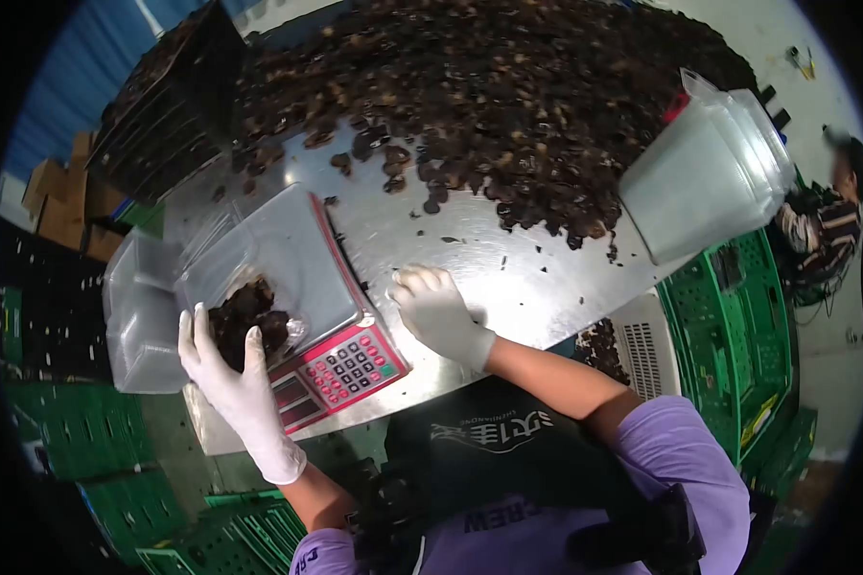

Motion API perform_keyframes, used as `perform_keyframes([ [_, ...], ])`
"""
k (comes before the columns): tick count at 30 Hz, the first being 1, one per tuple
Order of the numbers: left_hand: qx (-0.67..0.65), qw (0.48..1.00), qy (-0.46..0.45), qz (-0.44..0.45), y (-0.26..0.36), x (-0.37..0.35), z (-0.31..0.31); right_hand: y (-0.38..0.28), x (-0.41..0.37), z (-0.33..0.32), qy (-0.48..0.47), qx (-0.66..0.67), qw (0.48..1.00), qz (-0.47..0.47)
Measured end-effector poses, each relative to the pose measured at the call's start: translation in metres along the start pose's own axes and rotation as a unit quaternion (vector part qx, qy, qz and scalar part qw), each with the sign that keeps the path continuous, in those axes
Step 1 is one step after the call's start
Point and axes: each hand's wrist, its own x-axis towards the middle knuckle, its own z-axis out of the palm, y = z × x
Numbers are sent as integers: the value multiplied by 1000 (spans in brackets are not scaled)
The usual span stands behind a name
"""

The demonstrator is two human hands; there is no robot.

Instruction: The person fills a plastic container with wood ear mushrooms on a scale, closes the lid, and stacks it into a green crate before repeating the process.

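Note:
My left hand, in a white glove, has its fingers spread around a dark clump of mushroom-like pieces in a clear plastic container. The container rests on the pan of a red scale with a keypad. My right hand, also gloved, is just right of the scale over the metal table. Its fingers are curled, and whether they hold anything is hidden. A large heap of the same dark pieces covers the table's far side.
Stacked clear containers stand at the right and left. A black crate is at the back left. Green crates line the right side, others lie below left. A person is at the far right.

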Motion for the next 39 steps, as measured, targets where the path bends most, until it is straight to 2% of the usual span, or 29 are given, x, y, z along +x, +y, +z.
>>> perform_keyframes([
  [2, -21, 1000, 4, 9, 28, -5, 5, 18, 2, 21, -7, -59, 998, 4],
  [4, -94, 990, -30, 96, 60, -11, 17, 36, 11, 21, -14, -116, 993, 4],
  [6, -130, 972, -100, 166, 90, -24, 38, 50, 18, 9, -187, -178, 962, 88],
  [7, -167, 962, -146, 160, 101, -34, 55, 65, 17, -4, -197, -179, 953, 145],
  [9, -191, 936, -231, 182, 120, -55, 85, 99, -26, -29, -88, -119, 970, 193],
  [10, -193, 925, -285, 163, 128, -64, 99, 102, -53, -57, -16, -156, 970, 187],
  [11, -198, 910, -333, 150, 129, -71, 118, 112, -81, -77, -154, -192, 922, 300],
  [12, -169, 906, -366, 129, 133, -76, 131, 114, -120, -106, -74, -244, 916, 311],
  [13, -135, 918, -347, 139, 133, -79, 148, 110, -152, -142, -23, -256, 919, 300],
  [14, -102, 927, -328, 147, 133, -86, 166, 107, -180, -174, -92, -310, 868, 377],
  [15, -105, 925, -334, 148, 133, -96, 185, 108, -214, -199, -36, -350, 869, 347],
  [17, 30, 956, -248, 156, 142, -113, 214, 119, -293, -233, -74, -387, 800, 452],
  [19, -26, 936, -300, 181, 175, -131, 223, 113, -315, -263, -28, -391, 771, 501],
  [20, -73, 912, -349, 202, 194, -146, 224, 115, -326, -268, 8, -400, 760, 512],
  [21, -113, 875, -359, 304, 217, -170, 225, 115, -321, -270, 5, -399, 759, 515],
  [22, -151, 828, -363, 401, 239, -193, 227, 120, -304, -271, 55, -362, 786, 499],
  [23, -288, 729, -427, 451, 257, -201, 219, 124, -285, -270, 107, -323, 808, 481],
  [24, -259, 583, -538, 551, 282, -184, 193, 125, -266, -267, 113, -289, 832, 460],
  [25, -298, 472, -651, 514, 288, -200, 191, 120, -246, -264, 100, -302, 840, 439],
  [26, -287, 437, -684, 509, 294, -180, 163, 115, -228, -262, 86, -313, 849, 417],
  [28, -431, 615, -458, 475, 265, -171, 155, 115, -217, -258, 104, -296, 867, 387],
  [29, -412, 708, -392, 419, 251, -152, 157, 114, -218, -253, 109, -279, 867, 397],
  [31, -203, 884, -374, 194, 214, -118, 203, 118, -225, -242, 115, -259, 866, 413],
  [32, -122, 946, -263, 145, 195, -99, 206, 120, -226, -234, 113, -252, 869, 411],
  [33, -19, 981, -156, 118, 160, -93, 245, 121, -224, -228, 109, -237, 877, 404],
  [35, 41, 974, -216, -49, 136, -56, 255, 122, -215, -216, 103, -217, 892, 384],
  [36, 44, 975, -214, -50, 133, -54, 256, 122, -208, -211, 104, -213, 893, 383],
  [38, 46, 963, -264, 42, 128, -55, 258, 121, -199, -204, 115, -180, 900, 379],
  [39, 35, 967, -237, 89, 128, -68, 255, 120, -194, -205, 111, -172, 900, 385],
])
